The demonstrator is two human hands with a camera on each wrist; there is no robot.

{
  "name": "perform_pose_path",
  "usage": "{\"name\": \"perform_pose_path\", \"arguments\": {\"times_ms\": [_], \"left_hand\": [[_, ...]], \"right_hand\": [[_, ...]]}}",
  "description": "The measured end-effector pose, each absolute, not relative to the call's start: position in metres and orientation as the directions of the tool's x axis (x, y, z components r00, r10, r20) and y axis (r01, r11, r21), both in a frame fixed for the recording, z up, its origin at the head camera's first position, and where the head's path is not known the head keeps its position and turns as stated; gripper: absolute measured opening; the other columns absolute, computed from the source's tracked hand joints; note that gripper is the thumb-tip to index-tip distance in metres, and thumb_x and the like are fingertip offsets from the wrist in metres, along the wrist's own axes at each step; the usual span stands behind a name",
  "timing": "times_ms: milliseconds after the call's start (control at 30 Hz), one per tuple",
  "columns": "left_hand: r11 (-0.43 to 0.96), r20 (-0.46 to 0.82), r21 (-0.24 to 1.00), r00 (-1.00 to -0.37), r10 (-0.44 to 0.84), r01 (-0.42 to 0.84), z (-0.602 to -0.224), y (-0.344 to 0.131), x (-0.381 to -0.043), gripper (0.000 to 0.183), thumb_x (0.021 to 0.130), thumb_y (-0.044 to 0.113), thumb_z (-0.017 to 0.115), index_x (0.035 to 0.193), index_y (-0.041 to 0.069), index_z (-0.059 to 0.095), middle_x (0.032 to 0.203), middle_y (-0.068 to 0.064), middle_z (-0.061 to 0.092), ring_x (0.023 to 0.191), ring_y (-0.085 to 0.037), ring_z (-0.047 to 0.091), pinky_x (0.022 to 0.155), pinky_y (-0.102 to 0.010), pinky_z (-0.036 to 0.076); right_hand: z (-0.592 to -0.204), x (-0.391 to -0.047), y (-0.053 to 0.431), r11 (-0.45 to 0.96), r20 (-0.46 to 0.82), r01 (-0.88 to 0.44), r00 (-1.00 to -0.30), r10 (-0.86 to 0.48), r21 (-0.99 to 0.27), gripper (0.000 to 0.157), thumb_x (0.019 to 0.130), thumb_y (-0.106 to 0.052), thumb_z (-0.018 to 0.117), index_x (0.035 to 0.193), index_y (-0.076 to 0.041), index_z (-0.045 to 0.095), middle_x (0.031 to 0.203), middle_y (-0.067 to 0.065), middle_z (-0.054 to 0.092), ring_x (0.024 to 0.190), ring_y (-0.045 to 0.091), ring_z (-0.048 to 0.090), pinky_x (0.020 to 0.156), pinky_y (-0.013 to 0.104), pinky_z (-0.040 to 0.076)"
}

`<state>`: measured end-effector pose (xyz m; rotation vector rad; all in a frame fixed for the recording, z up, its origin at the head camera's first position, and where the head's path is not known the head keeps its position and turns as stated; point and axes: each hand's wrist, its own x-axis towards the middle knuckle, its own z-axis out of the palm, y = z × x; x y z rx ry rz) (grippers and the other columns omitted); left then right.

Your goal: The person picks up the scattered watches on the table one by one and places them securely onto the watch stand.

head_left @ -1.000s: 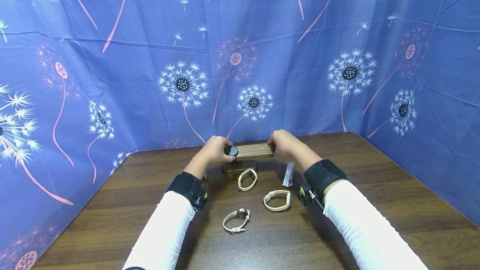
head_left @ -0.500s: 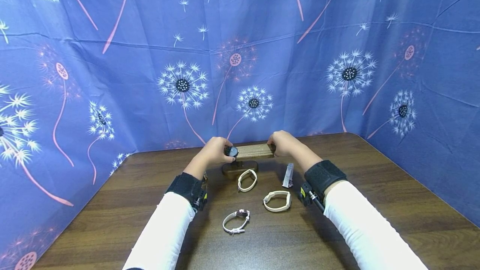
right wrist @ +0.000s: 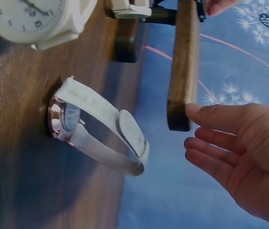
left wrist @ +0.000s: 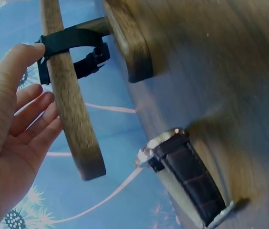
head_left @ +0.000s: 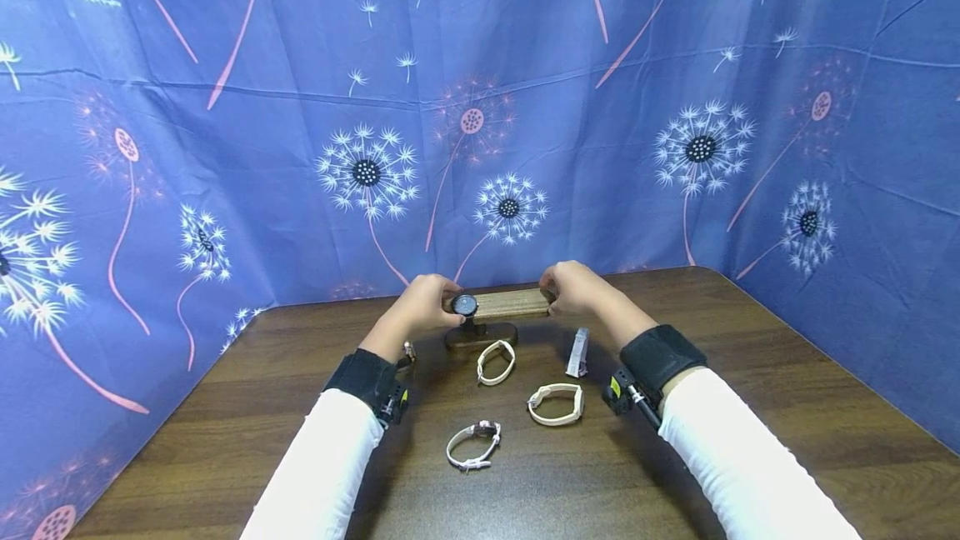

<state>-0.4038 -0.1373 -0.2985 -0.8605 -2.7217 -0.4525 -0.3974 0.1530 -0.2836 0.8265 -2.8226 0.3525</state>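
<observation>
Wooden watch stand [head_left: 501, 304] stood near the table's [head_left: 750, 407] far edge, about midway along it: a crossbar on a short post and oval base [head_left: 480, 334]. A black watch [head_left: 464, 304] was strapped round the bar's left end.

Left hand [head_left: 422, 303] was at that end, fingers straight and relaxed, only the thumb tip [left wrist: 32, 49] touching the black strap; nothing gripped. Right hand [head_left: 573, 287] was at the bar's right end, fingers loose and apart, thumb tip just at the end grain [right wrist: 178, 117], not clamped.

Nearer the front edge lay a white watch [head_left: 496, 361] close to the base, a cream one [head_left: 556, 402] to its right, a pink-white one [head_left: 472, 443] in front, and a small standing strap piece [head_left: 577, 352].

Judgement: seating the watch well calls for steadying the right end while the thumb nudges the strap square and inward, dial facing front. Push lightly; the narrow base looks likely to tip.
</observation>
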Motion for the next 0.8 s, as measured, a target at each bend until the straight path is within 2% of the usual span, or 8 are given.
{"name": "perform_pose_path", "arguments": {"times_ms": [200,300,467,600,800], "left_hand": [[0.765,0.379,0.227,-0.778,0.501,0.603,-0.291,-0.148,-0.394,0.046,0.072,0.018,0.080,0.113,-0.002,0.069,0.103,-0.013,0.071,0.091,-0.024,0.066,0.085,-0.038,0.053],[0.755,0.375,0.301,-0.800,0.468,0.583,-0.288,-0.153,-0.386,0.044,0.076,0.016,0.078,0.115,-0.003,0.068,0.105,-0.015,0.071,0.094,-0.026,0.066,0.086,-0.038,0.054],[0.739,0.390,0.385,-0.823,0.412,0.553,-0.289,-0.162,-0.373,0.039,0.081,0.016,0.077,0.114,-0.002,0.068,0.104,-0.016,0.071,0.096,-0.028,0.067,0.084,-0.040,0.055],[0.724,0.417,0.410,-0.820,0.392,0.555,-0.294,-0.167,-0.364,0.032,0.082,0.016,0.077,0.108,-0.002,0.070,0.098,-0.015,0.071,0.089,-0.026,0.068,0.080,-0.039,0.055],[0.676,0.447,0.460,-0.808,0.384,0.576,-0.297,-0.171,-0.351,0.021,0.082,0.013,0.075,0.097,-0.002,0.073,0.082,-0.005,0.071,0.075,-0.017,0.067,0.071,-0.033,0.056]], "right_hand": [[-0.279,-0.387,0.165,0.801,0.278,-0.558,-0.822,-0.497,-0.217,0.038,0.074,-0.003,0.080,0.109,0.006,0.068,0.102,0.017,0.070,0.090,0.030,0.065,0.081,0.044,0.052],[-0.281,-0.382,0.170,0.786,0.300,-0.562,-0.819,-0.488,-0.258,0.035,0.075,-0.003,0.079,0.107,0.004,0.069,0.099,0.015,0.071,0.087,0.027,0.066,0.079,0.043,0.053],[-0.286,-0.375,0.176,0.756,0.340,-0.587,-0.801,-0.493,-0.288,0.030,0.075,-0.004,0.078,0.103,0.004,0.071,0.083,0.009,0.070,0.075,0.020,0.063,0.070,0.039,0.052],[-0.290,-0.367,0.179,0.732,0.345,-0.594,-0.799,-0.492,-0.333,0.029,0.076,-0.004,0.078,0.102,0.005,0.070,0.087,0.010,0.071,0.075,0.020,0.065,0.070,0.039,0.054],[-0.298,-0.358,0.182,0.704,0.337,-0.601,-0.798,-0.499,-0.378,0.025,0.077,-0.002,0.077,0.100,0.007,0.070,0.094,0.016,0.072,0.078,0.021,0.068,0.071,0.037,0.056]]}}
